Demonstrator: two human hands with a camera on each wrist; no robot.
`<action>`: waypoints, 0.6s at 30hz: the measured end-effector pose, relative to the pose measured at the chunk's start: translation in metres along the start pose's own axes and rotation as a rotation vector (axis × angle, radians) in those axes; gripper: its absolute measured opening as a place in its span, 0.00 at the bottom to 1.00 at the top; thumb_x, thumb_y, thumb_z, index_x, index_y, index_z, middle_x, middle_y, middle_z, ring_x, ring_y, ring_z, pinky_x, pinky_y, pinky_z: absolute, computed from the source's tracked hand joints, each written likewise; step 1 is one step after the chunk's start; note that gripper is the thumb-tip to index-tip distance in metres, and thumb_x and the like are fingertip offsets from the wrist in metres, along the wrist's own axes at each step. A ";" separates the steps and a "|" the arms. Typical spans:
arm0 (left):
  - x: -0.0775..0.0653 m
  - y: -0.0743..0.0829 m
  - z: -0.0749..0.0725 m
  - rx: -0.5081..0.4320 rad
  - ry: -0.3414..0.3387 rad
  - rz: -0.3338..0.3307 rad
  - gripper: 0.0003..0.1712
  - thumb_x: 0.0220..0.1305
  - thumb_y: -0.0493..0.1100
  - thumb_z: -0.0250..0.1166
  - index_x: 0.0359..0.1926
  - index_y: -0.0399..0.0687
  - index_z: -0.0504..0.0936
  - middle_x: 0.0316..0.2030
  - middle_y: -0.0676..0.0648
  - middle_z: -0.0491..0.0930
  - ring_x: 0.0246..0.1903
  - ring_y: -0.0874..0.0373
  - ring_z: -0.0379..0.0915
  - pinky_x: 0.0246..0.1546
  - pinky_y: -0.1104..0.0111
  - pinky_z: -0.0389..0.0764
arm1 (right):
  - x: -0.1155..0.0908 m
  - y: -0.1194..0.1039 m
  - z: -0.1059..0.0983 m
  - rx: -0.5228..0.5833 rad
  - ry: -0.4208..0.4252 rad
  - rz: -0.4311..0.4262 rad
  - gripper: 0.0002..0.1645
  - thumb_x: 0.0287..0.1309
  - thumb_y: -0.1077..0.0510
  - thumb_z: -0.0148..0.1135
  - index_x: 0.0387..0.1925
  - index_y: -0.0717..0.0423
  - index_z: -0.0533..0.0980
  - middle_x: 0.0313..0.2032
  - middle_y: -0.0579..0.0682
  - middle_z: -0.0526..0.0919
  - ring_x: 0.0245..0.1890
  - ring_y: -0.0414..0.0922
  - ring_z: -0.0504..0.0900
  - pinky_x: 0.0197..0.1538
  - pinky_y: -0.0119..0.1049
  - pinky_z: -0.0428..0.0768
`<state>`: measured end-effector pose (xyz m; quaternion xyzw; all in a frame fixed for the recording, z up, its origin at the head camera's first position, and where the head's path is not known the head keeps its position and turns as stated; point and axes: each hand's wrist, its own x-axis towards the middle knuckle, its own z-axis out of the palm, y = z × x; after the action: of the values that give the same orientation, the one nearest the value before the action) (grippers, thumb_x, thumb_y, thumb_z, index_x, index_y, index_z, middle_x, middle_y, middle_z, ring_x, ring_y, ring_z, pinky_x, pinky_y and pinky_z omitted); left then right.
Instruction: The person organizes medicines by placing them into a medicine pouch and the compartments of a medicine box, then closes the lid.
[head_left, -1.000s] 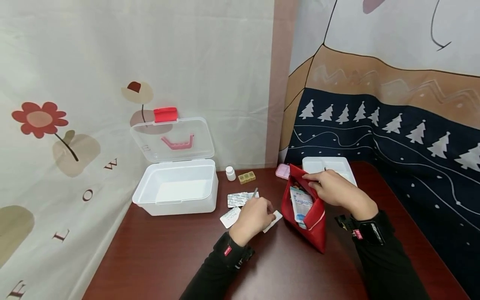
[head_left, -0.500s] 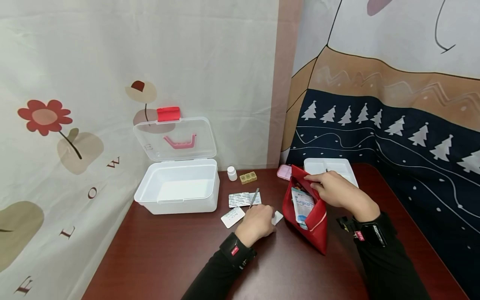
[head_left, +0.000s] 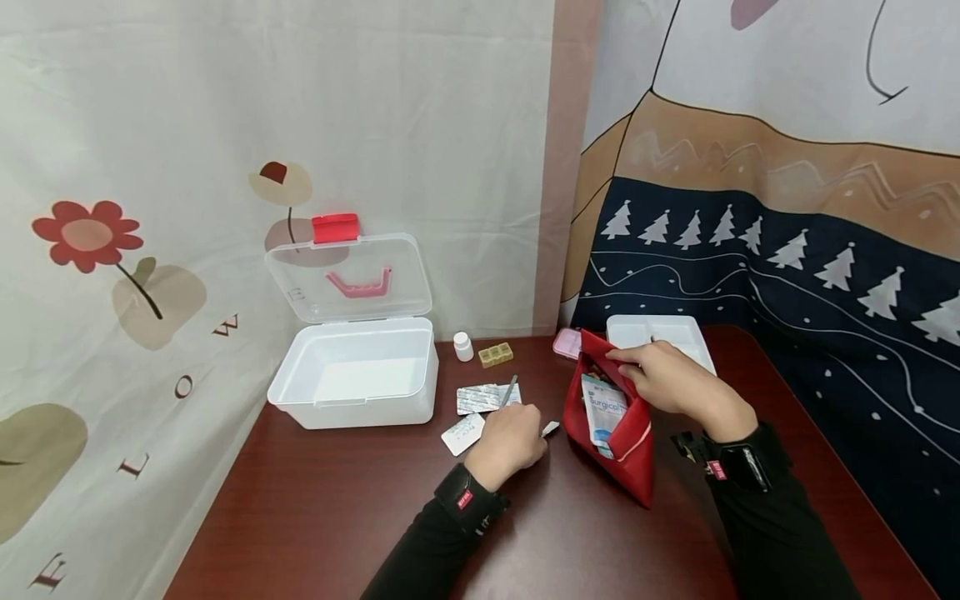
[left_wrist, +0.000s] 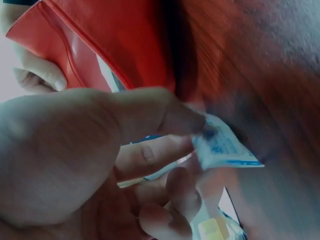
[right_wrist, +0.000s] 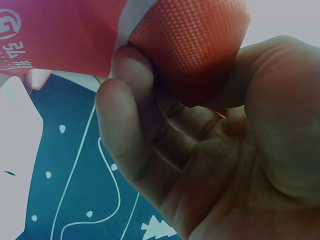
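Note:
My left hand is over the table, left of a red zip pouch. It pinches a small white sachet with blue print between thumb and forefinger. My right hand grips the edge of the pouch's mouth, its fingers curled at the red fabric. The pouch gapes, and a white packet marked "Surgical" shows inside; what lies deeper is mostly hidden. Beyond the left hand lie silver blister packs, a white card-like pack and a slim metal tool, perhaps tweezers.
A white plastic box stands at the left with its clear lid raised. A white bottle and a yellow pill case are at the back. Behind the pouch are a pink case and a white tray.
The small sachet lay flat by my left hand; now it is lifted and tilted in the fingers. My right hand keeps its grip on the pouch.

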<state>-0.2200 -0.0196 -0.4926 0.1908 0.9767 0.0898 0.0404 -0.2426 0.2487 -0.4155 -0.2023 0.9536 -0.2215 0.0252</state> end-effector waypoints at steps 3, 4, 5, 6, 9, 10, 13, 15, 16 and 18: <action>0.002 -0.004 -0.001 -0.009 0.035 -0.004 0.14 0.63 0.44 0.75 0.21 0.53 0.84 0.28 0.48 0.88 0.30 0.50 0.86 0.26 0.56 0.82 | 0.000 0.000 -0.001 0.009 -0.011 0.008 0.23 0.76 0.64 0.62 0.68 0.62 0.82 0.55 0.66 0.90 0.40 0.48 0.83 0.42 0.37 0.83; 0.002 -0.006 -0.002 -0.013 0.050 -0.005 0.14 0.63 0.44 0.75 0.21 0.53 0.85 0.27 0.49 0.87 0.30 0.50 0.85 0.25 0.56 0.81 | 0.000 0.000 -0.001 0.009 -0.011 0.009 0.23 0.76 0.64 0.62 0.68 0.62 0.82 0.55 0.66 0.90 0.40 0.48 0.83 0.42 0.37 0.83; 0.002 -0.007 -0.003 -0.022 0.062 -0.007 0.13 0.64 0.44 0.75 0.21 0.55 0.86 0.27 0.50 0.87 0.30 0.51 0.85 0.25 0.57 0.81 | 0.000 0.000 -0.001 0.010 -0.011 0.010 0.23 0.76 0.64 0.62 0.68 0.62 0.82 0.56 0.66 0.89 0.40 0.48 0.83 0.42 0.37 0.83; 0.002 -0.009 -0.004 -0.034 0.076 -0.009 0.13 0.64 0.44 0.75 0.22 0.56 0.87 0.27 0.51 0.87 0.30 0.51 0.86 0.25 0.57 0.81 | 0.000 0.000 -0.001 0.009 -0.010 0.010 0.23 0.76 0.64 0.62 0.68 0.62 0.83 0.56 0.66 0.89 0.40 0.48 0.83 0.42 0.37 0.83; 0.002 -0.013 -0.008 -0.067 0.128 -0.021 0.08 0.64 0.43 0.74 0.27 0.58 0.92 0.29 0.52 0.89 0.33 0.52 0.87 0.26 0.58 0.81 | 0.000 0.000 0.000 0.008 -0.007 0.010 0.23 0.76 0.64 0.62 0.68 0.62 0.83 0.56 0.66 0.90 0.40 0.47 0.83 0.42 0.37 0.83; 0.002 -0.014 -0.009 -0.076 0.141 -0.026 0.07 0.64 0.43 0.74 0.29 0.58 0.93 0.30 0.51 0.90 0.34 0.51 0.87 0.26 0.58 0.81 | 0.000 0.000 0.000 0.007 -0.006 0.010 0.23 0.76 0.64 0.62 0.68 0.62 0.83 0.56 0.66 0.90 0.40 0.47 0.83 0.42 0.37 0.82; 0.001 -0.017 -0.012 -0.111 0.176 -0.038 0.05 0.66 0.44 0.74 0.35 0.58 0.96 0.34 0.50 0.92 0.37 0.50 0.89 0.30 0.57 0.84 | 0.000 0.001 0.000 0.008 -0.007 0.010 0.23 0.76 0.64 0.62 0.68 0.62 0.83 0.56 0.66 0.90 0.39 0.47 0.82 0.42 0.38 0.82; 0.001 -0.019 -0.015 -0.136 0.199 -0.040 0.06 0.67 0.44 0.74 0.37 0.58 0.97 0.36 0.51 0.93 0.38 0.50 0.89 0.31 0.56 0.85 | 0.000 0.001 0.000 0.005 -0.006 0.010 0.23 0.76 0.64 0.61 0.68 0.62 0.83 0.56 0.65 0.90 0.39 0.47 0.82 0.43 0.38 0.81; 0.001 -0.019 -0.016 -0.153 0.209 -0.042 0.06 0.68 0.44 0.73 0.37 0.58 0.97 0.36 0.51 0.93 0.38 0.50 0.89 0.32 0.57 0.85 | 0.000 0.001 0.000 0.003 -0.005 0.009 0.23 0.76 0.64 0.61 0.68 0.62 0.83 0.56 0.65 0.90 0.39 0.47 0.82 0.43 0.39 0.81; 0.000 -0.019 -0.020 -0.189 0.240 -0.043 0.06 0.69 0.44 0.73 0.38 0.57 0.97 0.36 0.51 0.93 0.36 0.51 0.89 0.31 0.59 0.84 | 0.000 0.001 0.000 0.001 -0.003 0.008 0.23 0.76 0.64 0.61 0.68 0.61 0.83 0.56 0.65 0.90 0.39 0.47 0.82 0.43 0.39 0.80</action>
<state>-0.2295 -0.0397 -0.4768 0.1531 0.9656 0.2025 -0.0568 -0.2429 0.2494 -0.4161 -0.1988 0.9543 -0.2215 0.0275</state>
